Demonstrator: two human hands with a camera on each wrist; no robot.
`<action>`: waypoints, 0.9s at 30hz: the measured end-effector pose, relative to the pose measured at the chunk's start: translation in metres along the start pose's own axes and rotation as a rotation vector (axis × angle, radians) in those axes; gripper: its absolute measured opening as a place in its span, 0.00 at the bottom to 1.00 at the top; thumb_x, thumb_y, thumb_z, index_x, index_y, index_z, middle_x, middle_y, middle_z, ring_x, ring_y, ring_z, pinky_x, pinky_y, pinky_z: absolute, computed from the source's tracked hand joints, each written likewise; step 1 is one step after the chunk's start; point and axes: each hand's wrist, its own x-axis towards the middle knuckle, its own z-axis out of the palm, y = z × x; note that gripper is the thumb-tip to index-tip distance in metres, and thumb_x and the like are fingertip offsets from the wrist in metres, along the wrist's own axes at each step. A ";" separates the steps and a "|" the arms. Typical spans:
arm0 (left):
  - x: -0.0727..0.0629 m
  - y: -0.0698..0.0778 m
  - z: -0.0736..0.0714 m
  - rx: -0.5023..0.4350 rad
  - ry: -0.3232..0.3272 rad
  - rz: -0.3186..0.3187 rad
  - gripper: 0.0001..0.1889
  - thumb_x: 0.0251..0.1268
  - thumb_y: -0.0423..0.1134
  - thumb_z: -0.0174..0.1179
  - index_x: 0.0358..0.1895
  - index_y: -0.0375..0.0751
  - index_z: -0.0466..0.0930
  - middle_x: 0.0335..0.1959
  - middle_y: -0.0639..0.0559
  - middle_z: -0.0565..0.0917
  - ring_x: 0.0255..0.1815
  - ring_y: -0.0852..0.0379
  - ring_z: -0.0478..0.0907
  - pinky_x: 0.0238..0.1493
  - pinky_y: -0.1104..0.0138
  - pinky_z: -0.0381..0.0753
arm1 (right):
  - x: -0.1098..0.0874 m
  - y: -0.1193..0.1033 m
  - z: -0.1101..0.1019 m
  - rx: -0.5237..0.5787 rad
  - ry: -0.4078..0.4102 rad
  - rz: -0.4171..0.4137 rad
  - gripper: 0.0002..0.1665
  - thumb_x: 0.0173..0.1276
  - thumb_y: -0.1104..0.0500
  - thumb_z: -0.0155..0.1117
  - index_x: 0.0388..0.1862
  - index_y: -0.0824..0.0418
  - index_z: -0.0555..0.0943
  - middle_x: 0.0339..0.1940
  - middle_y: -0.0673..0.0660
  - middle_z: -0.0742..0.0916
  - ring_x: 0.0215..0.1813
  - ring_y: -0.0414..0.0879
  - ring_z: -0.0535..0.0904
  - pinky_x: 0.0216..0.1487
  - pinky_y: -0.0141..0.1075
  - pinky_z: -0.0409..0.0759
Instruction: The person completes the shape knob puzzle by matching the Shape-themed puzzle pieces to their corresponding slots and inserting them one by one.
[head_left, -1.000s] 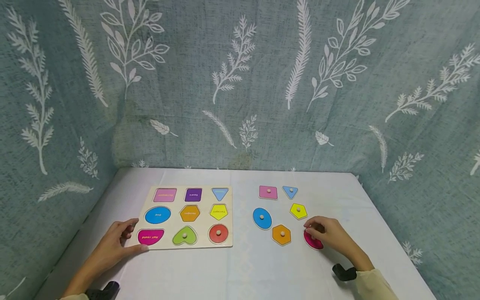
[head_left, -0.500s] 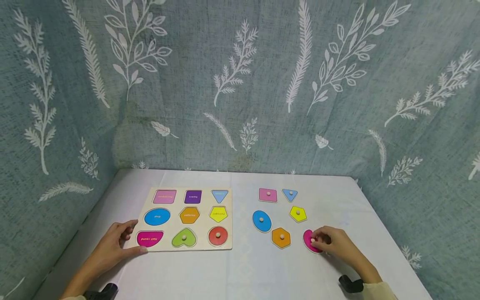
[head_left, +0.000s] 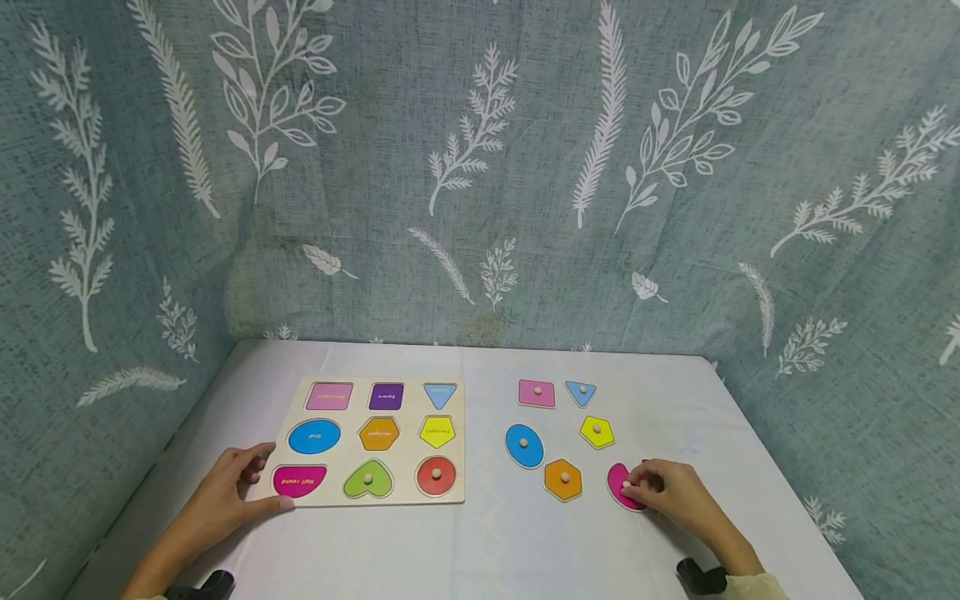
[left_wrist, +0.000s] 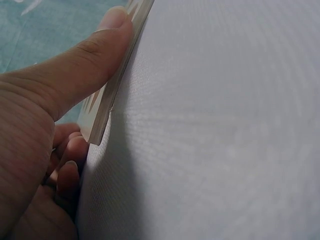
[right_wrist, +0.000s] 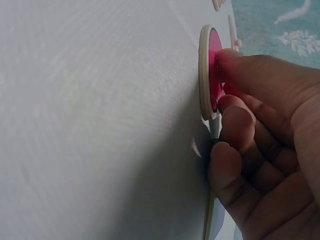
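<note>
A wooden shape puzzle board (head_left: 401,400) lies at the left of the table in the head view. My left hand (head_left: 225,492) grips its near-left corner, thumb along the front edge and fingers by the left side. A green heart (head_left: 381,482) and a red circle (head_left: 447,477) with knobs sit in the board. My right hand (head_left: 678,497) pinches the knob of a magenta half-round puzzle piece (head_left: 617,482), partly covered by the fingers. In the right wrist view that half-round piece (right_wrist: 205,75) appears edge-on, close to the white cloth; whether it touches is unclear.
Between board and right hand lie a pink rectangle (head_left: 527,393), blue triangle (head_left: 576,387), yellow pentagon (head_left: 604,437), blue oval (head_left: 516,450) and orange hexagon (head_left: 555,483), each with a knob. A patterned curtain (head_left: 375,208) stands behind the white table (head_left: 420,550).
My right hand has shifted slightly toward me and right, and its fingers have closed on the half-round piece's knob. The left hand has stayed at the board's corner.
</note>
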 end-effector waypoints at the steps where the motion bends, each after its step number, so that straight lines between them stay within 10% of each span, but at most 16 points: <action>1: -0.001 0.000 0.000 0.001 0.002 -0.004 0.57 0.42 0.61 0.81 0.72 0.30 0.66 0.46 0.41 0.69 0.46 0.46 0.67 0.41 0.60 0.77 | 0.000 0.000 0.000 -0.002 -0.001 -0.002 0.11 0.59 0.55 0.81 0.34 0.57 0.86 0.23 0.47 0.78 0.28 0.43 0.73 0.28 0.31 0.75; 27: -0.001 0.003 -0.001 0.001 0.014 0.003 0.54 0.41 0.58 0.83 0.70 0.29 0.69 0.44 0.43 0.69 0.45 0.47 0.67 0.41 0.60 0.75 | 0.007 -0.016 0.002 0.058 0.038 -0.139 0.10 0.62 0.55 0.80 0.37 0.55 0.86 0.23 0.46 0.78 0.26 0.40 0.73 0.27 0.31 0.75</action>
